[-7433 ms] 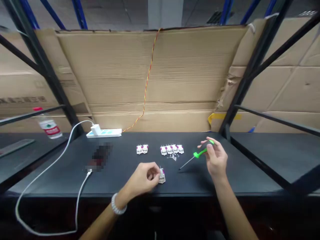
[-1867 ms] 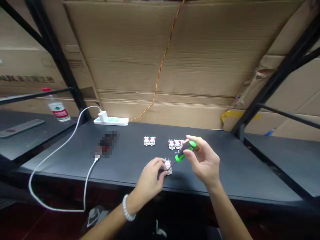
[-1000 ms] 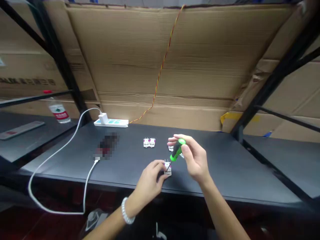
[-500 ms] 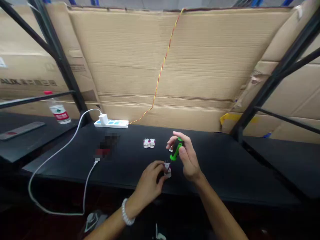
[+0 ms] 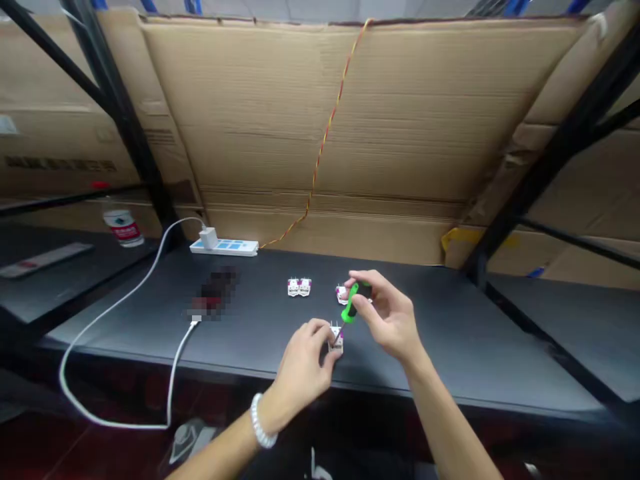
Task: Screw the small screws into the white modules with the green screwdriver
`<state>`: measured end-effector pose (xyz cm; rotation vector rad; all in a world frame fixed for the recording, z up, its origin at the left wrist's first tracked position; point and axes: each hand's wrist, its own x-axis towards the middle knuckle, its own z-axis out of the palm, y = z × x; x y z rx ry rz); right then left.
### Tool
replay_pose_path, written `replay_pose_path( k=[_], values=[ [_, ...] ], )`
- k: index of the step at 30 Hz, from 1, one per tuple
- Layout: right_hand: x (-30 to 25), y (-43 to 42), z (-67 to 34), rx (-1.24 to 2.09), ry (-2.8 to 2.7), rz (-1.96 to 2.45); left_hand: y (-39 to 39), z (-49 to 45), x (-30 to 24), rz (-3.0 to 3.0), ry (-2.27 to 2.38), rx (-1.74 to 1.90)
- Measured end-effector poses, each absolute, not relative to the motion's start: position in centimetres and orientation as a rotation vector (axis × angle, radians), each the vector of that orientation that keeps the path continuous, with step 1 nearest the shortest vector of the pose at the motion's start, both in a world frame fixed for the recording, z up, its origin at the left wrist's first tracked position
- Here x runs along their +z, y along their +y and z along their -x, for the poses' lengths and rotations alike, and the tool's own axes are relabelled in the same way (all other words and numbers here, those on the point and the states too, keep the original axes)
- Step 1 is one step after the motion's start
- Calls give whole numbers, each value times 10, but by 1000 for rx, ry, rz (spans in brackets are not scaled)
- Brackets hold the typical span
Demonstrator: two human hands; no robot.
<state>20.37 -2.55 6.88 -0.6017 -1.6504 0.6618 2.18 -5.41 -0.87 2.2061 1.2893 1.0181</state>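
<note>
The right hand [image 5: 390, 319] grips one green-handled screwdriver [image 5: 354, 301], tip near the one white connector [image 5: 337, 340] held by the left hand [image 5: 301, 381]; two more connectors [image 5: 299, 287] sit at twelve o'clock.

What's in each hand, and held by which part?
The right hand grips the green-and-black screwdriver by its handle. The left hand holds a small white connector block by its side with the fingertips.

Spreading diffuse, moderately dim indoor light evenly, leaving only soft shadows beneath the right hand [image 5: 387, 317] on the black tabletop [image 5: 450, 353]. Bending the black rack uprights [image 5: 120, 120] through wide-angle distortion near the edges, breaking one tabletop patch [image 5: 215, 295] into coarse pixels, and softening fine detail throughout.
</note>
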Motion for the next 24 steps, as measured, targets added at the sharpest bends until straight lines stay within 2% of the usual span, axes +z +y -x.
replay_pose_path(
  k=[6,13,19,24],
  values=[
    [73,-32,-213,837,-1744,606,-53,-20,-8,-2207,1274,1018],
    [71,-26,-214,398,-1705,756,-52,-15,-8,-2173,1217,1012],
    [63,-32,-216,787,-1698,606,-54,-22,-8,-2201,1292,1026],
    [61,-29,-212,610,-1672,656,-54,-23,-6,-2210,1316,1019]
  ],
)
